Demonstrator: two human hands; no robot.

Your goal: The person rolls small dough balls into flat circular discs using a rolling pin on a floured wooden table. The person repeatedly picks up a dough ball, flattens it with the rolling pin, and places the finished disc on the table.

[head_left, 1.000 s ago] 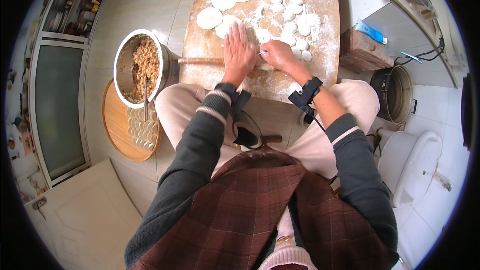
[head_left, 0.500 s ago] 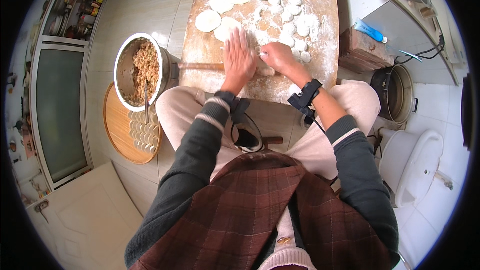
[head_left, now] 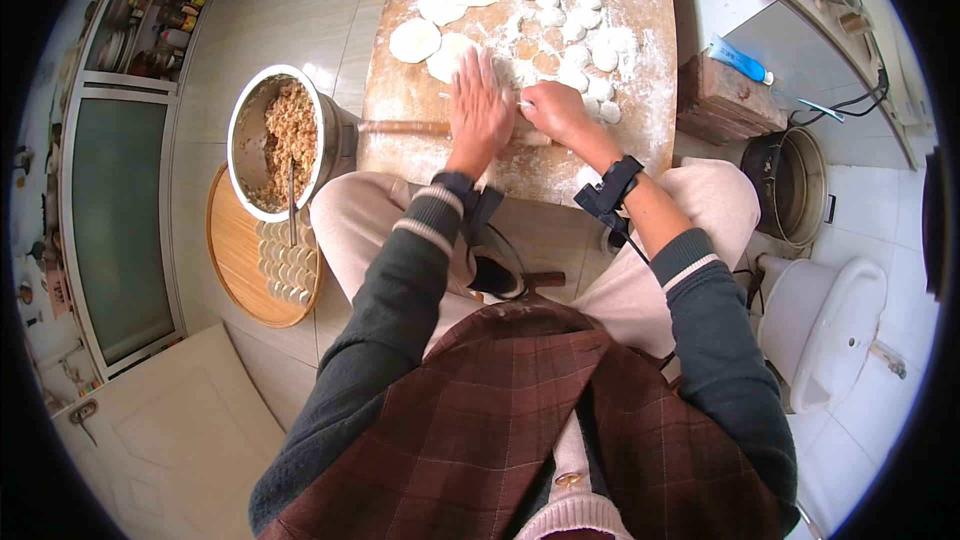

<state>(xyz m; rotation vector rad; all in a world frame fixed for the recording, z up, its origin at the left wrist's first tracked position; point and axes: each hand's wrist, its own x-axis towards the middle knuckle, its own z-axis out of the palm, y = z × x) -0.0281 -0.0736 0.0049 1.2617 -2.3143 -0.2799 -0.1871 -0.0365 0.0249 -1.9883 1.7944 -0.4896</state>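
My left hand (head_left: 482, 100) lies with fingers stretched out over a wooden rolling pin (head_left: 405, 127) on the floury wooden board (head_left: 620, 160). Just to its right my right hand (head_left: 555, 110) is closed in a pinch on a white piece of dough (head_left: 527, 103), mostly hidden by the fingers. Several flat round wrappers (head_left: 415, 41) lie beyond my left hand at the board's upper left, and several small floured dough pieces (head_left: 575, 28) sit to their right.
Left of the board are a metal bowl of minced filling (head_left: 285, 125) with a spoon and a round wooden tray (head_left: 240, 260) holding dumplings. To the right are bricks (head_left: 725, 105), a blue tube (head_left: 738, 58), a dark pot (head_left: 780, 190) and a white basin (head_left: 820, 340).
My left hand has shifted slightly back and then forward again over the rolling pin. My right hand stays pinched beside it, with very little movement.
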